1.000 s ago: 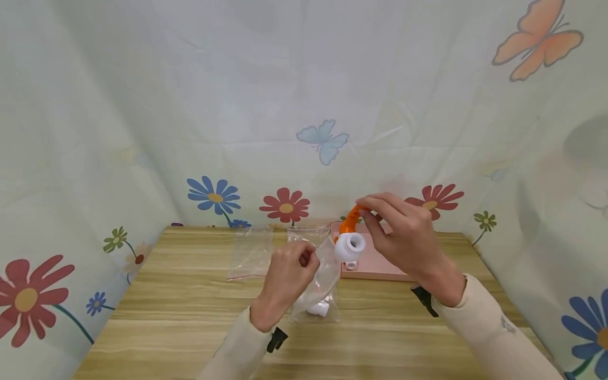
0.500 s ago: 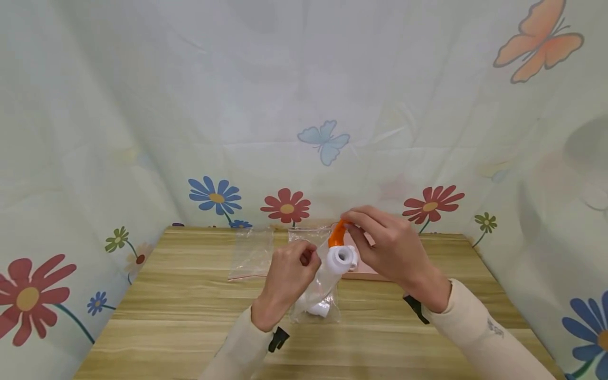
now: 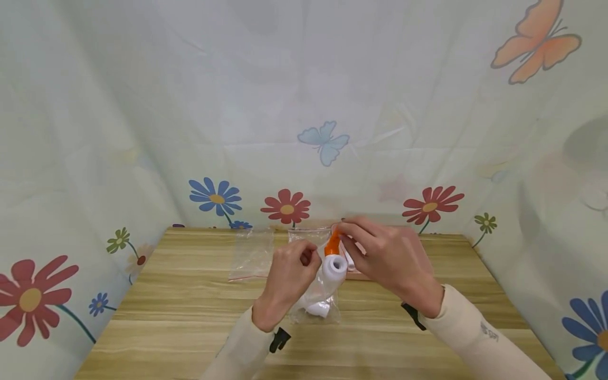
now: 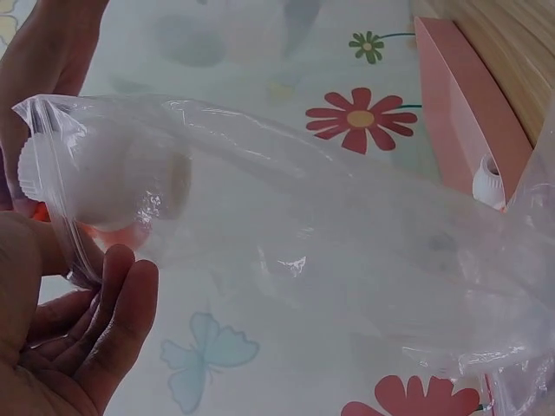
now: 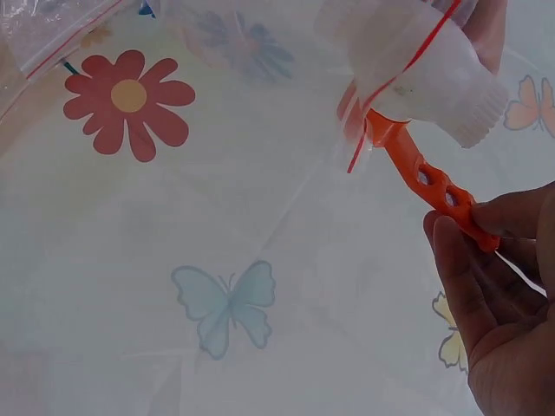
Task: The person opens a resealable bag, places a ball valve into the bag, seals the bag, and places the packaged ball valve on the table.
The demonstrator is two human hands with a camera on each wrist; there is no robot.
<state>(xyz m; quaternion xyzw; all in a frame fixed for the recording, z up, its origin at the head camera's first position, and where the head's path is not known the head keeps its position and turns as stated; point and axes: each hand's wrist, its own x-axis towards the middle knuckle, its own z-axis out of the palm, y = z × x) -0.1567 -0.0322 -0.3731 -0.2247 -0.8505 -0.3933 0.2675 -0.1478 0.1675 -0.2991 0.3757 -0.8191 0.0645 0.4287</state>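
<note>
Bagging the white valve (image 3: 332,274) seems in hand: left hand (image 3: 288,274) fingers pinch the clear bag (image 4: 286,225), right hand (image 3: 390,258) fingers pinch the orange handle (image 5: 403,154). Next likely calls for lowering it

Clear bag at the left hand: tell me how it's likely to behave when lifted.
The clear bag will probably be floppy, since its thin film creases and bulges. It may hang bottom-heavy, as a white piece shows at its lower end. Its glossy surface suggests it could slip a little in the left hand.
</note>
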